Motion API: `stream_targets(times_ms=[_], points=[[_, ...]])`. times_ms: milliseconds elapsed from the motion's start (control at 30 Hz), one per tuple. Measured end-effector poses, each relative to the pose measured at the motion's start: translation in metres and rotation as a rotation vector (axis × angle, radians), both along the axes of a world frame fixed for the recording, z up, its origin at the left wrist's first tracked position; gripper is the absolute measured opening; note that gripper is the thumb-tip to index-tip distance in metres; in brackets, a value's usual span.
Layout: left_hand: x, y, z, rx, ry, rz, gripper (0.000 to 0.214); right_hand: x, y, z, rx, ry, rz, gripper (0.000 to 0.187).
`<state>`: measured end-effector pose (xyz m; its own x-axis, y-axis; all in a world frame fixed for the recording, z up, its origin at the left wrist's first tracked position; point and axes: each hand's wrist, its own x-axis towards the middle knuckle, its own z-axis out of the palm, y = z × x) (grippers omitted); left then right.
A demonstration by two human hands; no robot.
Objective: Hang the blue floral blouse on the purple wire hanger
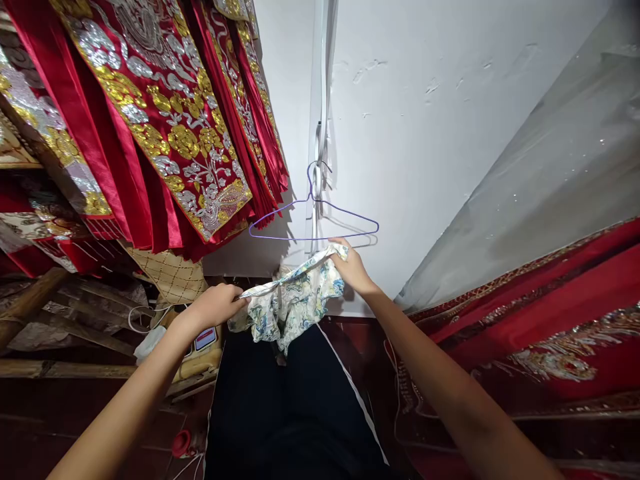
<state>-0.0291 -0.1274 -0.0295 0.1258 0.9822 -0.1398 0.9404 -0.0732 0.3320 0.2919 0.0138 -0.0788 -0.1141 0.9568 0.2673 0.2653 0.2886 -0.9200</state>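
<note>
A small floral garment (pixel 293 297), white with blue and yellow print, is stretched between both hands in front of me. My left hand (pixel 217 303) grips its left edge with closed fingers. My right hand (pixel 353 267) pinches its upper right corner, raised close under the bottom bar of a purple wire hanger (pixel 315 223). The hanger hangs by its hook from a white cord or pipe on the white wall (pixel 425 133). The garment's lower part droops over my dark trousers (pixel 290 407).
Red robes with gold and silver embroidery (pixel 165 120) hang at upper left. More red embroidered cloth under clear plastic (pixel 550 167) lies at right. Wooden frames, a quilted bag (pixel 173 273), cables and a small red object (pixel 181 443) sit on the dark floor at left.
</note>
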Motion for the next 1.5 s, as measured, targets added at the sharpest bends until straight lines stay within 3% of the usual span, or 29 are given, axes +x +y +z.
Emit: stream_targets(times_ms=[100,200,300,500,667,833,967,1133,1367,1500], points=[[0.007,0.0,-0.002,-0.034,0.007,-0.006,0.04,-0.006,0.012,0.003,0.059,0.006,0.044,0.046],[0.01,0.0,0.0,-0.034,0.025,0.001,0.038,-0.012,0.019,0.002,0.038,-0.024,0.064,0.031],[0.001,0.004,0.002,-0.014,-0.016,0.013,0.029,-0.007,0.01,0.001,0.066,-0.045,0.02,0.022],[-0.016,0.025,0.008,0.25,-0.27,-0.038,0.021,0.018,-0.017,0.02,0.048,-0.014,-0.088,0.029],[0.015,0.045,0.021,0.385,-0.469,-0.214,0.028,0.011,-0.029,0.031,0.044,-0.08,-0.136,0.03],[0.045,0.074,0.032,0.546,-0.497,-0.234,0.025,-0.003,-0.047,0.032,0.015,-0.072,-0.069,0.03],[0.028,0.095,0.013,0.46,-0.47,-0.061,0.031,0.007,-0.049,0.04,0.105,-0.145,-0.121,0.034],[-0.003,0.091,-0.01,0.353,-0.437,0.039,0.036,0.017,-0.043,0.041,0.094,-0.111,-0.161,0.025],[0.011,0.093,0.015,0.614,-0.432,0.001,0.025,-0.022,-0.06,0.037,-0.024,0.093,-0.027,0.028],[0.011,0.088,0.024,0.676,-0.427,-0.039,0.027,-0.029,-0.065,0.037,-0.051,0.117,0.018,0.03]])
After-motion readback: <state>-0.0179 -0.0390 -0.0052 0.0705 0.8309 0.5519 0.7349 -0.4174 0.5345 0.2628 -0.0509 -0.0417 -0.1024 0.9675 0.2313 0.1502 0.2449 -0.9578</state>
